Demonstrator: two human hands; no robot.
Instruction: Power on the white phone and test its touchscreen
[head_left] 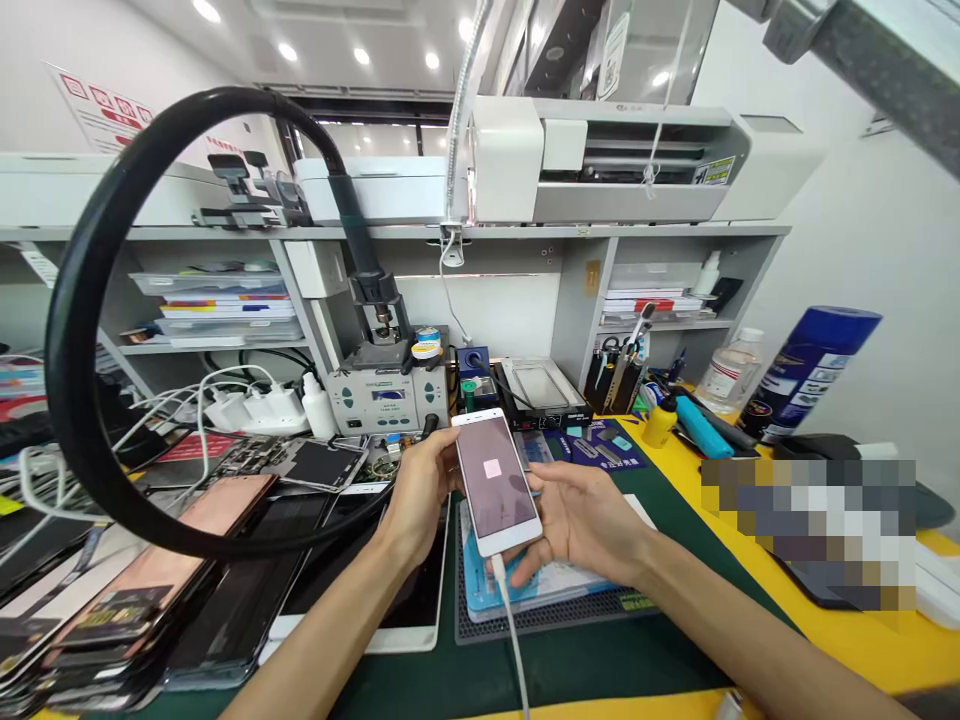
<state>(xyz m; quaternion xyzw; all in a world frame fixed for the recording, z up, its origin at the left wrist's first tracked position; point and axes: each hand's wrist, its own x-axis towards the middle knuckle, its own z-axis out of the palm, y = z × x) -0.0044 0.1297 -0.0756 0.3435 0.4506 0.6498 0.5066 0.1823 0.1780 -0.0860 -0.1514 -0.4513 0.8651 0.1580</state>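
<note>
A white smartphone (495, 485) is held tilted up in front of me, its lit screen showing a pale pink square. My left hand (427, 475) grips its upper left edge, with the fingers partly hidden behind it. On the other side my right hand (581, 515) holds the phone, its thumb along the right edge and fingers reaching under the lower end. A white charging cable (511, 630) is plugged into the phone's bottom and runs down toward me. Beneath the hands lie a blue and white packet (480, 590) and a dark mat (540, 628).
Stacked phones (142, 590) and a white-framed tablet (405, 610) lie at left. A thick black hose (56, 330) loops up from the hot-air station (382, 400). At right stand a pen holder (611, 380), a clear bottle (731, 370) and a blue spray can (814, 365).
</note>
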